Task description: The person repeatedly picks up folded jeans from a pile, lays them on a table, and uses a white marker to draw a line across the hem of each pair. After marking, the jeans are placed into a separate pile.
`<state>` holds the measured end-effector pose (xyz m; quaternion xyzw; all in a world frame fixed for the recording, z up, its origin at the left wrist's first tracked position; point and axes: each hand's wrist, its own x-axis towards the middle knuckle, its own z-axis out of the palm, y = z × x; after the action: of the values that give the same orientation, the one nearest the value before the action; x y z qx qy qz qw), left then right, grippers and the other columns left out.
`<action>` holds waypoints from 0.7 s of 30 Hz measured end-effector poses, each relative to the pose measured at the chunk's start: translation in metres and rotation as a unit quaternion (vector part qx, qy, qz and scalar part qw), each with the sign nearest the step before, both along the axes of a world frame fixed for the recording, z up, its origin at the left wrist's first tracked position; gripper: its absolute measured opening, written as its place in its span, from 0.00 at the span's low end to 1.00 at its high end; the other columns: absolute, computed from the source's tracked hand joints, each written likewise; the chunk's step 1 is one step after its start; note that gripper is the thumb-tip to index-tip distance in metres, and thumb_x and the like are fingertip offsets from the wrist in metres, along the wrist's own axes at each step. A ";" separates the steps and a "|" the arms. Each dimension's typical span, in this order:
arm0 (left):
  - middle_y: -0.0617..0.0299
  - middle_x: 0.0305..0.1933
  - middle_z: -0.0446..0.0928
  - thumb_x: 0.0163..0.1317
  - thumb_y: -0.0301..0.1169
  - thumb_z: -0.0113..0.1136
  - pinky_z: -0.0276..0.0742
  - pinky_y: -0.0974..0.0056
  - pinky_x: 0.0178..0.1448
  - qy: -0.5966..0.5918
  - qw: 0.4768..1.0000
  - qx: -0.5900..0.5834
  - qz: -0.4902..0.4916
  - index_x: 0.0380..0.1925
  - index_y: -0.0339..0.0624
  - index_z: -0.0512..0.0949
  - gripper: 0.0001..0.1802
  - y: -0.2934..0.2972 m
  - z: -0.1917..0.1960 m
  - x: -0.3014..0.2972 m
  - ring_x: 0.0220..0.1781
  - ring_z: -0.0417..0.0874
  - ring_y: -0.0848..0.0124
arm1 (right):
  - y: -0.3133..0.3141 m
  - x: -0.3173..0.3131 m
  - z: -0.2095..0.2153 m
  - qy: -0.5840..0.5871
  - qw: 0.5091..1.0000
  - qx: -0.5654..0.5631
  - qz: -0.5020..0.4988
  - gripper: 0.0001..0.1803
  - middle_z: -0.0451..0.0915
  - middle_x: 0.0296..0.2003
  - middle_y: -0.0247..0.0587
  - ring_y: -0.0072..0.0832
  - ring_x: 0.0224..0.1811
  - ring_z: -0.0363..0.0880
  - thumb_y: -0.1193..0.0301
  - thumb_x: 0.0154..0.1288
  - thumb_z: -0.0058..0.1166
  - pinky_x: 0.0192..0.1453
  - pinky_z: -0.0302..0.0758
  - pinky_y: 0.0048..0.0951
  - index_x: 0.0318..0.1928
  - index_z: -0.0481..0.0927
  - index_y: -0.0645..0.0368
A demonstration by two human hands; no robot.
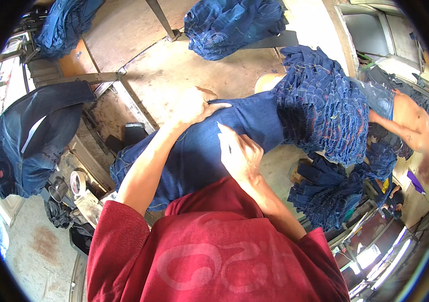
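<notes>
A pair of dark blue jeans (189, 161) lies stretched out in front of my body, running from lower left to upper right. My left hand (199, 106) is closed over its far edge, the thumb lying on top of the cloth and the fingers partly hidden. Just to the right, my right hand (242, 152) is held over the denim with its fingers bent together in a pinch. A small pale tip shows at its fingertips, too small to name. The right end of the jeans meets a tall stack of folded denim (325, 108).
More denim heaps lie at the far side (234, 25) and right (325, 191). Dark jeans (38, 136) hang over a frame at left, near a tape roll (78, 182). At far right, another person (410, 123) is beside the stack.
</notes>
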<state>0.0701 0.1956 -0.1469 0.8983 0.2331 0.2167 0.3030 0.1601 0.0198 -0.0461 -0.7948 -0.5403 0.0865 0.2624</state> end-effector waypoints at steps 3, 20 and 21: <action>0.64 0.27 0.89 0.57 0.63 0.79 0.82 0.56 0.28 0.056 0.998 -0.025 0.026 0.25 0.46 0.90 0.29 -0.002 -0.006 0.000 0.20 0.86 0.61 | 0.000 0.001 -0.002 -0.038 0.999 0.003 0.006 0.12 0.85 0.26 0.28 0.29 0.22 0.80 0.72 0.66 0.68 0.29 0.80 0.31 0.49 0.90 0.50; 0.52 0.24 0.83 0.61 0.56 0.79 0.84 0.53 0.33 0.078 0.995 -0.068 -0.014 0.20 0.39 0.85 0.30 0.001 0.014 0.001 0.25 0.87 0.50 | -0.052 -0.005 0.012 0.020 1.000 0.006 -0.012 0.12 0.87 0.27 0.29 0.27 0.21 0.82 0.74 0.65 0.69 0.28 0.79 0.30 0.49 0.92 0.51; 0.52 0.24 0.83 0.61 0.56 0.79 0.84 0.53 0.33 0.106 0.992 -0.064 -0.012 0.20 0.39 0.85 0.29 0.001 0.015 0.000 0.25 0.87 0.50 | -0.040 -0.001 0.003 0.030 0.999 0.029 -0.002 0.11 0.87 0.27 0.29 0.27 0.21 0.81 0.74 0.66 0.69 0.27 0.80 0.30 0.49 0.92 0.51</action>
<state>0.0705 0.1963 -0.1321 0.8977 0.2665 0.1012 0.3360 0.1590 -0.0205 -0.0428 -0.7852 -0.5328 0.0941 0.3014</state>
